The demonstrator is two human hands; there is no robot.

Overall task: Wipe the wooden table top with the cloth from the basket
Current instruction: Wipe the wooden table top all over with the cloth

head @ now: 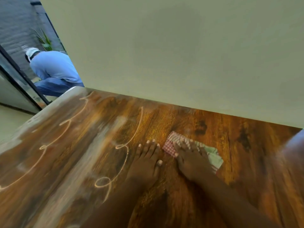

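The wooden table top (82, 162) fills the lower half of the head view and carries pale looping chalk-like lines (105, 183) on its left and middle. A folded cloth (212, 153), red-checked at one end and green-striped at the other, lies flat on the wood near the wall. My right hand (189, 160) presses down on the cloth with its fingers spread over it; the hand is blurred. My left hand (146, 162) rests flat on the bare wood just left of the cloth, fingers together, holding nothing. The basket is out of view.
A plain greenish wall (181, 55) runs along the table's far edge. At the far left, beyond a dark-framed glass door (21, 76), a person in a blue shirt (54, 69) crouches outside. A blurred pale object (294, 145) sits at the right edge.
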